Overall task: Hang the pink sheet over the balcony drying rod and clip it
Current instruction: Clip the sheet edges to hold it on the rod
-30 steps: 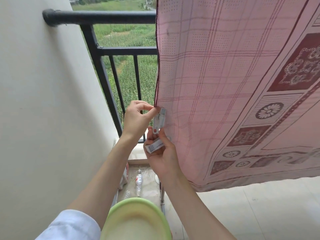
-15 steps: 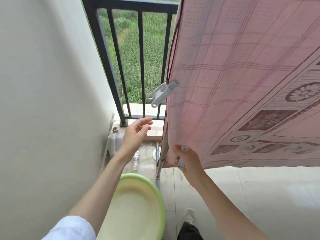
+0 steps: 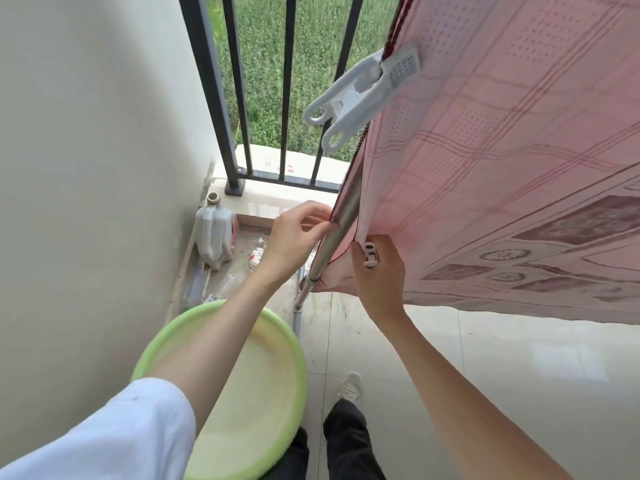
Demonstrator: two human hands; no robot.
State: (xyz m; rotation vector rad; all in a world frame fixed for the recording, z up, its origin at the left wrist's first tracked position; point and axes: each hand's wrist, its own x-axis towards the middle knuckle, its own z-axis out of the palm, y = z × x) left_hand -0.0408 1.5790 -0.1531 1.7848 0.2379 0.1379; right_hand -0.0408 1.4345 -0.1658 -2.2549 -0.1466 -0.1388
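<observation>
The pink patterned sheet (image 3: pixel 502 140) hangs down over the right half of the view. A white clip (image 3: pixel 363 95) is clamped on its left edge, high up. A metal pole (image 3: pixel 341 225) of the drying stand runs down along that edge. My left hand (image 3: pixel 294 237) pinches the sheet's dark rear edge beside the pole. My right hand (image 3: pixel 377 271) grips the sheet's lower left corner, with a second white clip (image 3: pixel 370 255) held in its fingers.
A green basin (image 3: pixel 277 375) sits under my left arm. The black balcony railing (image 3: pixel 221 98) stands ahead, a cream wall (image 3: pixel 86 168) to the left. A plastic jug (image 3: pixel 214 233) and bottles lie in the floor corner. My shoe (image 3: pixel 349 386) is on the tiles.
My view tilted further down. My left hand let go of the clamped clip and moved down to the sheet's rear edge at the pole. My right hand dropped to the lower corner.
</observation>
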